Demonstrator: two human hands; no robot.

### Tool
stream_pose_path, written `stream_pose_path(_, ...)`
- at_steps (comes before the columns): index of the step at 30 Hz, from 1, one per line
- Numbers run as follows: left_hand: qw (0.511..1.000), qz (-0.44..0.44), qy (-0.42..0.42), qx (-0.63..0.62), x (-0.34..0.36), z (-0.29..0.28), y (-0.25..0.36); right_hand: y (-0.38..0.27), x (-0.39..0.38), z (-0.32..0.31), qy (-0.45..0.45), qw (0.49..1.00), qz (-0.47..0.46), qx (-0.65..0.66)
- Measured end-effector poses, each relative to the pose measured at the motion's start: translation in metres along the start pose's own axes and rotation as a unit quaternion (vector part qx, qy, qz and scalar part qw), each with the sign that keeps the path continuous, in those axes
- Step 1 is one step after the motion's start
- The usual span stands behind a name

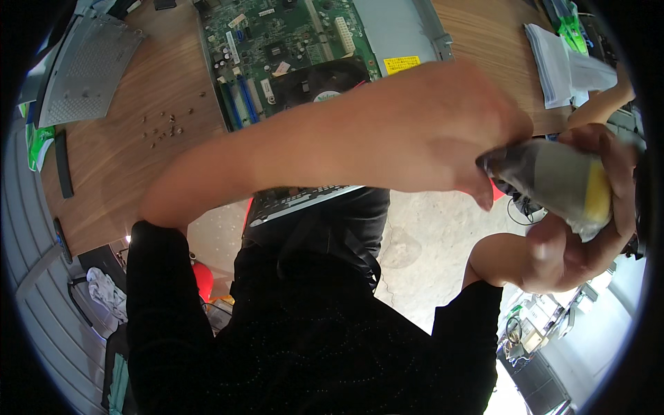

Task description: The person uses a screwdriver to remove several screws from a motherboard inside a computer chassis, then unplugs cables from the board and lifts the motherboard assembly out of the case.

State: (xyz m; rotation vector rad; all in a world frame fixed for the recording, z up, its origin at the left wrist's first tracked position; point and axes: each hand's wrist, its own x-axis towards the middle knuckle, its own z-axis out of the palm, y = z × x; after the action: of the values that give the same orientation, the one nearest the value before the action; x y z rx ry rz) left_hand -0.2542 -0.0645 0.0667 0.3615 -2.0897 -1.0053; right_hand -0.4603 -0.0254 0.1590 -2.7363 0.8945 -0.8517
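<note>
We are seeing a rectangular yellow label [402, 64] lying on the open computer case beside the green board, and green-and-white packages [39, 142] sitting at the surface's left edge.

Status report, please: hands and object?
Left hand pinches grey end of bottle. Right hand grips bottle. Open computer on desk behind, untouched.

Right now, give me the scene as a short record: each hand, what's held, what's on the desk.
left hand: reaching across to the right, fingers on the dark end of the held object
right hand: gripping the object from below
held object: grey and yellow wrapped item, what it is unclear
desk: wooden desk
open computer case: with green motherboard and black fan
loose screws: scattered left of the case
metal side panel: far left
</note>
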Motion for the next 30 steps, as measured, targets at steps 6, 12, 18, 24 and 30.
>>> stream_pose_path(6,0.997,-0.041,-0.005,-0.070,0.003,-0.002,-0.005,-0.015,-0.014,0.007,0.097,0.987,0.129,-0.002)
stream_pose_path(12,0.998,0.002,0.045,-0.042,0.003,0.005,-0.001,-0.017,-0.016,0.031,0.183,0.974,0.133,0.005)
stream_pose_path(18,1.000,0.003,0.010,-0.027,-0.002,-0.003,-0.008,-0.015,-0.021,0.024,0.267,0.954,0.122,0.060)
stream_pose_path(24,0.998,-0.009,0.015,0.058,-0.017,-0.017,-0.020,0.005,-0.045,-0.012,0.295,0.950,0.096,0.038)
stream_pose_path(30,0.983,-0.070,-0.022,0.168,-0.046,-0.029,-0.026,0.006,-0.040,-0.026,0.340,0.935,0.083,-0.062)
